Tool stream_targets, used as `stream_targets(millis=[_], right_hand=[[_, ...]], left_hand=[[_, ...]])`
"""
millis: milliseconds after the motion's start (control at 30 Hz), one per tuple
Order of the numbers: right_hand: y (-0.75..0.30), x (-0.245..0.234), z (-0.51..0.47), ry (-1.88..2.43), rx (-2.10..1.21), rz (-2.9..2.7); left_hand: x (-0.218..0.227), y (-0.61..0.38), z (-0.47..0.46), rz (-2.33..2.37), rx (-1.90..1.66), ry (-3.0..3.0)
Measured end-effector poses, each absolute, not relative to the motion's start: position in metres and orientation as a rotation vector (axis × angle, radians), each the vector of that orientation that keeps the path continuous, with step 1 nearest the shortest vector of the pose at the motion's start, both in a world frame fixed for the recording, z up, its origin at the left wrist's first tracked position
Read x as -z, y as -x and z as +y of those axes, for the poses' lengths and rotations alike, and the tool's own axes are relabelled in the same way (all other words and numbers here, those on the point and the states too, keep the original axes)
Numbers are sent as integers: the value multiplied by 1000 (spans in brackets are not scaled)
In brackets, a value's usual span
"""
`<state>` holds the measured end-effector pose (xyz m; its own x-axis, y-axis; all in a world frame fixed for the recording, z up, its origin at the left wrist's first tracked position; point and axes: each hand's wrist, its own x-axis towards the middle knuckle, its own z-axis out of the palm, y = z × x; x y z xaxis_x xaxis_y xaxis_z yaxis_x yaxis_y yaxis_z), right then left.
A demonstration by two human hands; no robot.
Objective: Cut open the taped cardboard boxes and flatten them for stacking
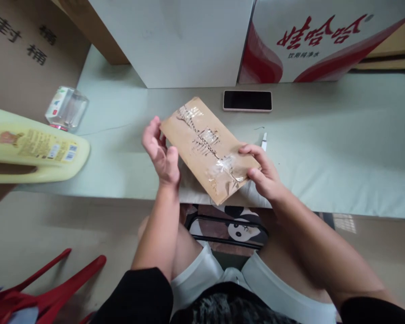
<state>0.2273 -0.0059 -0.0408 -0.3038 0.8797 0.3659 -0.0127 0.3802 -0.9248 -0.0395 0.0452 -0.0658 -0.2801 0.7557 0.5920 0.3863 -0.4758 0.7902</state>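
A flat brown cardboard packet, with dark line markings and strips of shiny clear tape on its face, is held tilted over the table's front edge. My right hand pinches its right corner between thumb and fingers. Beside the packet's left edge is my left hand, its thumb and fingers apart; whether the fingertips behind the edge touch it I cannot tell. Just beyond my right hand lies a slim white pen-like object, partly hidden. A phone with a dark screen rests farther back.
A white box and a red-and-white water carton stand along the back. On the left are a large yellow bottle, a clear bottle and a brown carton. A red chair or stool stands on the floor, lower left.
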Motion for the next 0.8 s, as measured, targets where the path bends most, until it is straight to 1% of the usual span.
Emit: stream_targets(millis=[167,300,400,467,533,667,800], right_hand=[[-223,43,-7,757,-1126,-1608],[-219,44,-9,794,-1112,-1586],[-222,41,-10,906,-1103,-1558],[-228,37,-11,1091,-1004,-1535],[-237,33,-10,1376,-854,-1567],[-254,28,-11,1956,-686,-1868],[-256,23,-14,2172,-662,-2175]], left_hand=[[59,39,36,1403,-1692,-2015],[58,35,33,1383,-1714,-2001],[58,32,35,1373,-1755,-2007],[58,30,36,1360,-1766,-2030],[58,30,37,1347,-1766,-2051],[57,31,36,1372,-1761,-2047],[56,30,34,1411,-1735,-2068]])
